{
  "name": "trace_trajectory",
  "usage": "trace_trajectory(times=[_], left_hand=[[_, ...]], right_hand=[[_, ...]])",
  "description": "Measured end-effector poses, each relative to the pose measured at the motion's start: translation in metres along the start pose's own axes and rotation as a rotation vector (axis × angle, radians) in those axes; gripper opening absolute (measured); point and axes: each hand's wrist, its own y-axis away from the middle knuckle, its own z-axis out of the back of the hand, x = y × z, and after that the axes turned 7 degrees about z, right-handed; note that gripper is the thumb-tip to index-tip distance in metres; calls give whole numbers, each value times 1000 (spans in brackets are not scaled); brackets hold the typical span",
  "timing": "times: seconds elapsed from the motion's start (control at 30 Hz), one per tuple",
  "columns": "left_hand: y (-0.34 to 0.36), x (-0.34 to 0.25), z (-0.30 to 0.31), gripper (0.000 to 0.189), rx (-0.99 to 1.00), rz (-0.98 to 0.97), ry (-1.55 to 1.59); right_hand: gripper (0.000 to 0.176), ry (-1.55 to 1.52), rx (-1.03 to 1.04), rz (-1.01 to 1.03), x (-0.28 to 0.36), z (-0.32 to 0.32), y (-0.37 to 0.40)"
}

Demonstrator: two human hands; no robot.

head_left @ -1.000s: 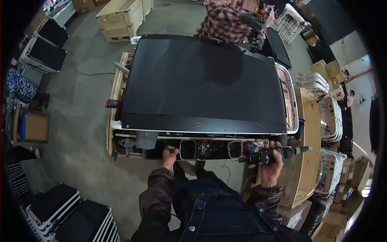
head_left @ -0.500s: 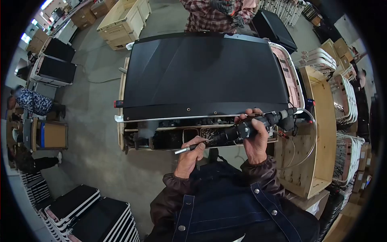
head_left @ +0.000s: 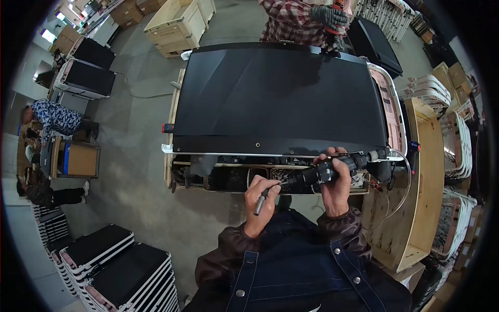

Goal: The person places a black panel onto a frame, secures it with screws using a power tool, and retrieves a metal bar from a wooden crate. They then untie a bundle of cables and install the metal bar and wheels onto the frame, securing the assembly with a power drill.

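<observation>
Chunky black power tool (head_left: pixel 332 170) and a slim silvery-grey rod (head_left: pixel 259 206), both off the surface
Tool's slanted, nose near the rod; rod's tilted too, partly hidden.

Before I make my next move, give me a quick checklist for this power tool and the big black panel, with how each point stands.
1. Power tool held in the right hand: ok, the right hand is wrapped around the power tool.
2. Left hand away from the tool's front end: not ok, the left hand's fingers are right at it.
3. Metal rod in the left hand: ok, the metal rod sticks out below the fingers.
4. Bit seated in the tool: cannot tell, too small and partly hidden.
5. Co-worker's gloved hand away from the tool: ok, it is beyond the black panel's far edge.
</observation>
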Motion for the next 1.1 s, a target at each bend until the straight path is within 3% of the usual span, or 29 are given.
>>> trace_trajectory(times=[0.07, 0.1, 0.17, 0.23, 0.3, 0.47, 0.57, 0.77, 0.8, 0.9, 0.93, 1.0, 1.07, 1.1], left_hand=[[-19, 23, 12, 15, 254, 174, 60], [-27, 25, 15, 15, 270, 173, 44], [-46, 30, 17, 14, 224, 34, 28], [-65, 32, 20, 13, 211, 49, 65], [-84, 35, 23, 13, 118, -165, -198], [-114, 42, 29, 12, 49, -115, -418], [-114, 45, 32, 12, 81, -88, -477], [-122, 48, 35, 13, 149, -108, -404], [-123, 45, 36, 13, 150, -36, -405], [-115, 43, 42, 12, 112, -55, -343], [-111, 46, 45, 12, 116, -55, -338], [-97, 61, 53, 12, 60, -25, 47], [-71, 79, 64, 13, 153, 98, 201], [-63, 81, 72, 15, 295, 511, 359]], right_hand=[[41, 87, 58, 11, -5, -8, -5], [41, 127, 109, 25, -7, -18, -6], [41, 219, 204, 75, -14, -36, -14], [39, 326, 294, 112, -25, -54, -23], [42, 420, 428, 174, -40, -67, -35], [46, 607, 651, 294, -83, -92, -58], [45, 668, 683, 261, -85, -106, -67], [44, 766, 688, 204, -91, -111, -71], [43, 755, 622, 201, -95, -111, -71], [39, 731, 530, 153, -94, -116, -76], [39, 769, 639, 148, -91, -115, -78], [36, 833, 797, 162, -94, -106, -82], [36, 761, 790, 120, -102, -100, -82], [36, 683, 790, 88, -104, -100, -83]])
